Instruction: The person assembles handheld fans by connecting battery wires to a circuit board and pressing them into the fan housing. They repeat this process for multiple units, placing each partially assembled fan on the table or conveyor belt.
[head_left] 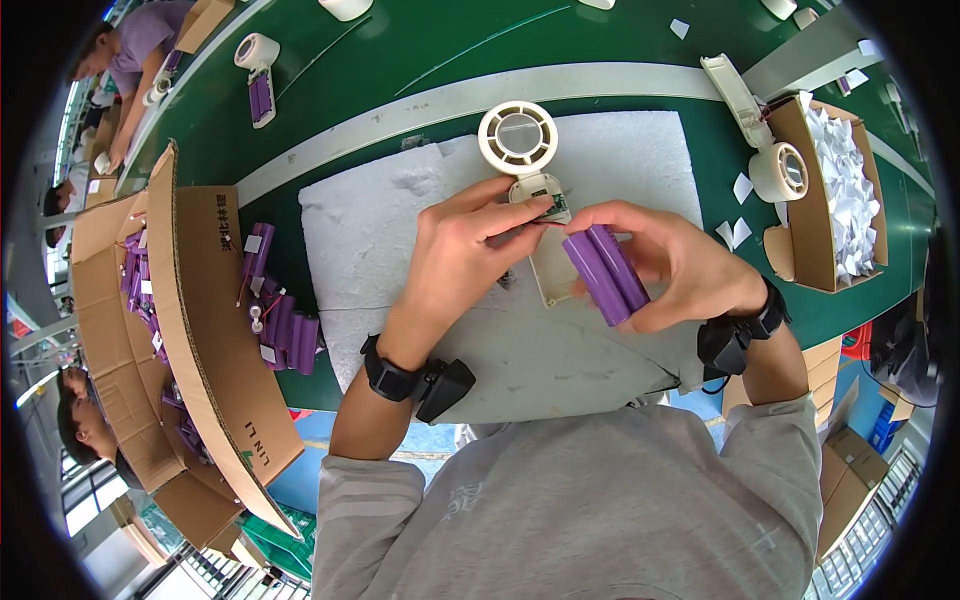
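Observation:
My right hand is closed round a purple battery pack of two cells, tilted over the grey-white foam sheet. Thin leads run from the top of the pack toward my left hand, whose thumb and fingers are pinched on the wire at a small green circuit board. That board sits in the neck of a cream handheld fan, its round head pointing away from me. Below the neck lies the open handle shell, partly hidden by the pack and my fingers.
At left, a cardboard box holds purple battery packs; several more packs lie beside it. At right stand another cream fan and a box of white paper pieces. Another fan lies at far left, near a co-worker.

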